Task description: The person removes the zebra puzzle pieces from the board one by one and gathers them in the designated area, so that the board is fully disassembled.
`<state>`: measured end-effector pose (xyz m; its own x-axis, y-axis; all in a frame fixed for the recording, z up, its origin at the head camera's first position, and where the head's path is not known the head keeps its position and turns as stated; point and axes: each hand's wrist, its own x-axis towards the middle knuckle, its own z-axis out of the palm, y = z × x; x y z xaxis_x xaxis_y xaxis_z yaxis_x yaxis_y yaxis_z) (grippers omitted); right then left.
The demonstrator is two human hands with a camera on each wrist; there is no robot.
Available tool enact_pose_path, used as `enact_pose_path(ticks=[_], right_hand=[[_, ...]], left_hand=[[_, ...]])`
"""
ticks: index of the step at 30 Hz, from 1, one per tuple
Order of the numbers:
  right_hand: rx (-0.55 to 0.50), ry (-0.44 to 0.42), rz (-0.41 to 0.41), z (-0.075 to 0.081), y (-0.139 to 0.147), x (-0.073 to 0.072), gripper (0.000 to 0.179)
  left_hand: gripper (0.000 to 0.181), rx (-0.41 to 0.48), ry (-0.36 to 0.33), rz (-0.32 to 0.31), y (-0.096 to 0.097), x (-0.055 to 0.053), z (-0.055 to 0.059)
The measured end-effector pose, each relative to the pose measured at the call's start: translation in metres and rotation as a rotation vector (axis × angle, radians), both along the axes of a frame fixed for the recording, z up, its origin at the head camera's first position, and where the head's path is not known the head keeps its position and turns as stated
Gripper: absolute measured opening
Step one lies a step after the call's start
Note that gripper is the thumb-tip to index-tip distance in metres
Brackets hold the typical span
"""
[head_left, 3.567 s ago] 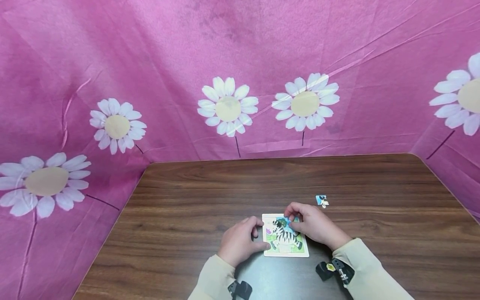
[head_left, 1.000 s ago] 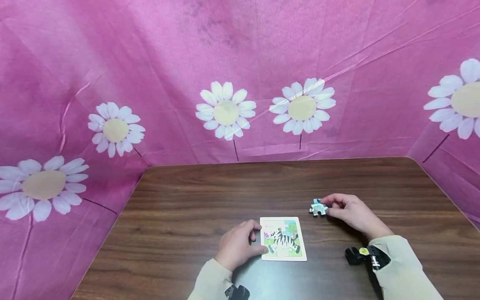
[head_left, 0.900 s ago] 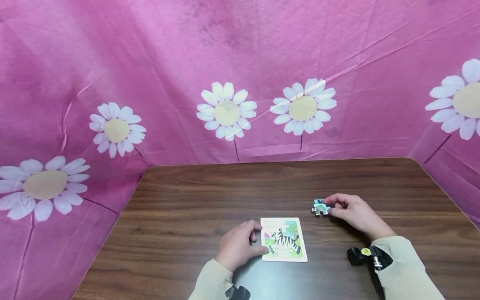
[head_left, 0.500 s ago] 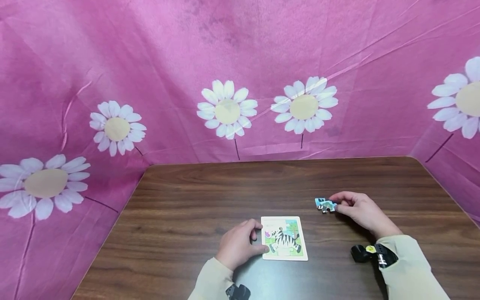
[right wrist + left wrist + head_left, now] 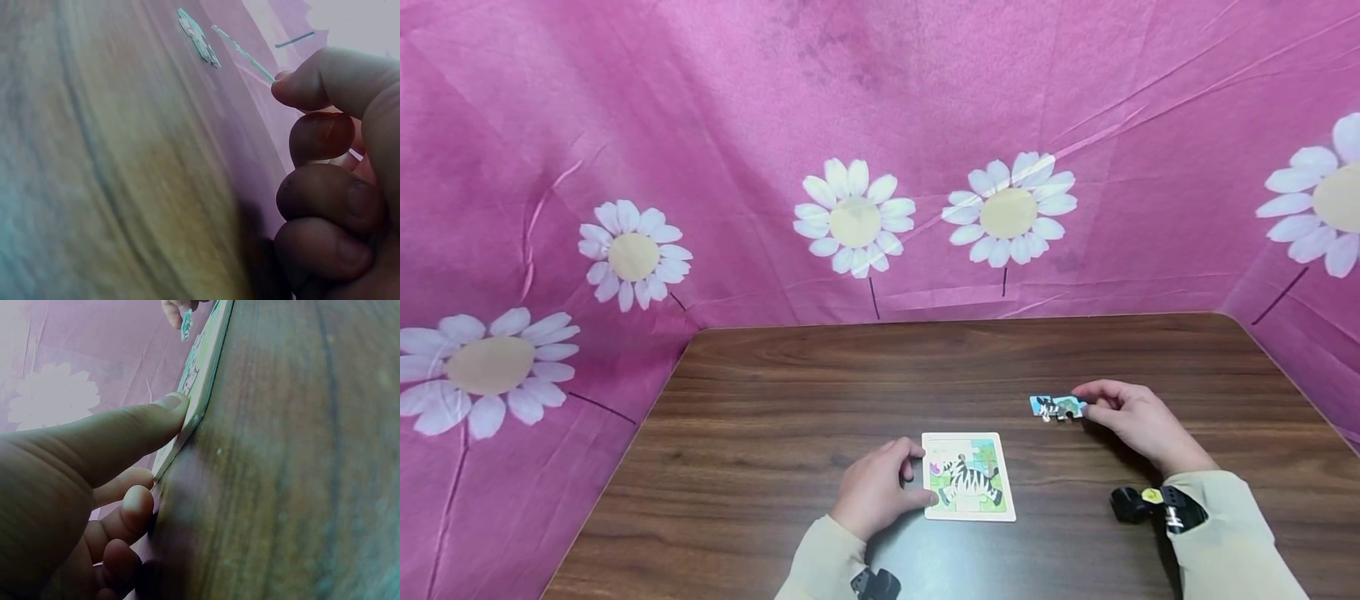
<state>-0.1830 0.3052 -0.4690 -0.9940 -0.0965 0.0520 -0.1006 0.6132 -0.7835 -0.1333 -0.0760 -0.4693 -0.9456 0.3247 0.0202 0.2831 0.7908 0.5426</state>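
Observation:
A square zebra jigsaw board [image 5: 970,517] lies on the table with a pale bare area at its upper left. My left hand [image 5: 877,490] holds its left side, thumb on the rim and index finger against the edge; the left wrist view shows the thumb [image 5: 147,422] pressing the face. To the right, my right hand [image 5: 1142,423] pinches a blue-green puzzle piece [image 5: 1071,407] between thumb and index finger, other fingers curled. Beside it a second puzzle piece [image 5: 1042,407] with black-and-white stripes lies on the table. In the right wrist view the held piece [image 5: 244,53] is tilted, above the table.
The brown wood-grain table [image 5: 820,383] extends around the board. Behind it and at both sides hangs a pink cloth [image 5: 737,167] with large white daisies. Black wrist cameras [image 5: 1135,506] sit at both cuffs.
My right hand has gone from the board to the far right with the puzzle piece, then shifted slightly further right, uncovering the second piece. The left hand has stayed at the board's edge.

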Motion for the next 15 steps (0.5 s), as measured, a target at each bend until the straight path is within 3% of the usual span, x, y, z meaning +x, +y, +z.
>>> enact_pose_path(ticks=[15], right_hand=[[0.114, 0.026, -0.047, -0.003, 0.0096, -0.0004, 0.024]], left_hand=[[0.05, -0.002, 0.0, 0.004, 0.0005, 0.0002, 0.002]])
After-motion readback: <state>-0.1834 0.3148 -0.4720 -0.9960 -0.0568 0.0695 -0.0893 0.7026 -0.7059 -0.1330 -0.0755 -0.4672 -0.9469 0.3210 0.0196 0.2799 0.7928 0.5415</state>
